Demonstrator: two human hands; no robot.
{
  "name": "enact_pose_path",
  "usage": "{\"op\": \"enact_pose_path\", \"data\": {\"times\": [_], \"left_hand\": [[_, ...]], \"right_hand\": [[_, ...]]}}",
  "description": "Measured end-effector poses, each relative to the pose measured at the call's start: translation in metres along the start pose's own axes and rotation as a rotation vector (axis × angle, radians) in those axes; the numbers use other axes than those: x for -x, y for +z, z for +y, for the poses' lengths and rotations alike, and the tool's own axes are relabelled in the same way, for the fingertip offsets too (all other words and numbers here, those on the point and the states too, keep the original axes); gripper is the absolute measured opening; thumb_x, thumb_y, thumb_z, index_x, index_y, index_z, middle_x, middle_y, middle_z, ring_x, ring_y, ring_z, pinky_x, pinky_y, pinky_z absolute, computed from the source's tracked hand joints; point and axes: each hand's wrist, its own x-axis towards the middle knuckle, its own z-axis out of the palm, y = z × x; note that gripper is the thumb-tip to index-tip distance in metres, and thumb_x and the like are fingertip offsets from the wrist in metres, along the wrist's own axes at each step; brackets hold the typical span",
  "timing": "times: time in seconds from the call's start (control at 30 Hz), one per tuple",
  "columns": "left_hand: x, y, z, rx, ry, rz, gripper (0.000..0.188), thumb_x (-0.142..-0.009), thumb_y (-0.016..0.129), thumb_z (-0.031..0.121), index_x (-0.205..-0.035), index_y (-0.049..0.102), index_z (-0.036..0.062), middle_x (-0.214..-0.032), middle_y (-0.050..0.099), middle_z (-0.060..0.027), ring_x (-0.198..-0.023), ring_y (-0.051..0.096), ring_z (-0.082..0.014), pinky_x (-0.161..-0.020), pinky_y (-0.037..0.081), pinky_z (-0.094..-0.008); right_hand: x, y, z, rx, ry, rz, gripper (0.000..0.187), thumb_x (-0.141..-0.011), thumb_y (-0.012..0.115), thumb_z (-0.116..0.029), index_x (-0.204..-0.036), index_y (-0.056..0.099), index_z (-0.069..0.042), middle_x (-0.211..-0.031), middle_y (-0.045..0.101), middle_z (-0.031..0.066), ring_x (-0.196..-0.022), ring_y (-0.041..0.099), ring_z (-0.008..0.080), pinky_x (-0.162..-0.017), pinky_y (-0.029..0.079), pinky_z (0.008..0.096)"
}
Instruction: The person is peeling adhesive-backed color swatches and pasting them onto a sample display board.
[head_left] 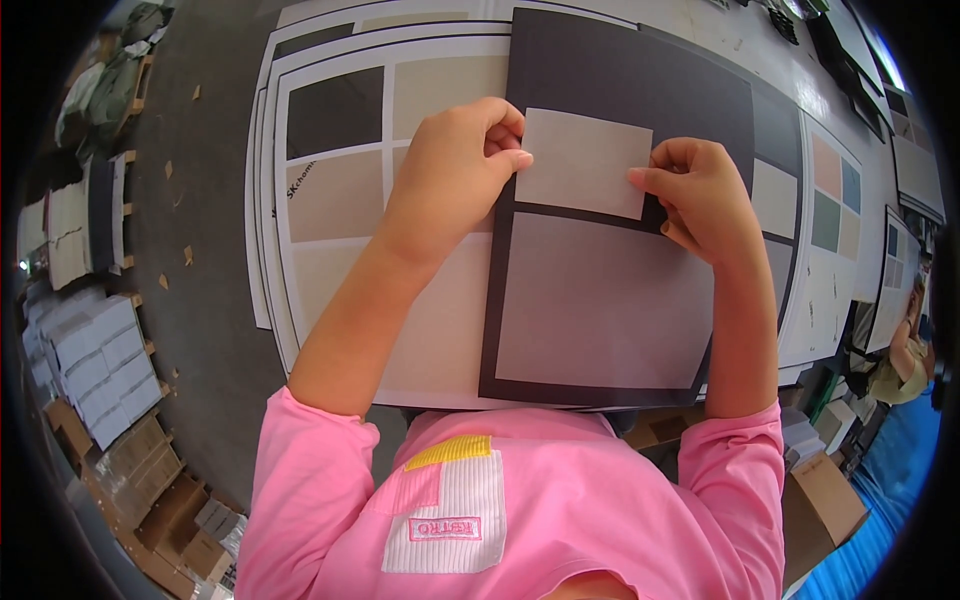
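A light beige rectangular sample card (585, 165) lies over a dark sample board (630, 60), slightly tilted. My left hand (450, 175) is closed in a pinch at the card's left edge, its thumb tip on that edge. At the right edge, my right hand (708, 200) grips the card with the thumb on top and the other fingers curled beneath. Below the card, a large grey-mauve panel (600, 305) fills the lower part of the dark board. A pale sample board (435, 330) with dark and beige squares lies under my left forearm.
More boards with coloured squares (835, 190) lie to the right on the table. Stacked white bundles (100, 350) and cardboard boxes (140, 465) stand at left. Another open box (825, 505) is near my right elbow. Another person (903, 360) is at far right.
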Motion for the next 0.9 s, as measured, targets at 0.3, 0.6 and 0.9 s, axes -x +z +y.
{"op": "enact_pose_path", "data": {"times": [0.3,0.6,0.9], "left_hand": [[0.0032,0.004,0.0017,0.014,-0.018,0.033,0.016,-0.084,0.071,0.002,-0.099,0.067,-0.0023,-0.084,0.069,-0.0086,-0.078,0.065,-0.0179,-0.074,0.052,-0.0298],[0.0021,0.0049,0.0026,-0.033,-0.013,0.03,0.02,-0.081,0.074,0.0,-0.1,0.068,-0.0008,-0.083,0.067,-0.0021,-0.076,0.062,-0.0095,-0.073,0.051,-0.0232],[0.0021,0.0069,0.0043,-0.038,-0.012,0.049,0.017,-0.082,0.072,0.0,-0.097,0.066,-0.0029,-0.08,0.069,-0.0072,-0.074,0.064,-0.0143,-0.073,0.052,-0.0272]], "right_hand": [[0.0023,0.0013,0.0,0.045,0.018,0.03,0.016,-0.085,0.07,-0.005,-0.078,0.058,0.004,-0.059,0.046,0.0009,-0.041,0.042,0.0077,-0.04,0.03,0.0256],[0.0039,0.0031,-0.0007,0.054,0.011,0.025,0.014,-0.084,0.07,-0.006,-0.082,0.062,0.006,-0.068,0.056,0.0052,-0.058,0.057,0.0121,-0.05,0.054,0.0269],[0.0039,0.0045,0.0057,0.087,-0.001,0.057,0.014,-0.084,0.07,-0.006,-0.081,0.061,0.004,-0.067,0.054,0.0054,-0.056,0.056,0.0141,-0.049,0.051,0.0299]]}}
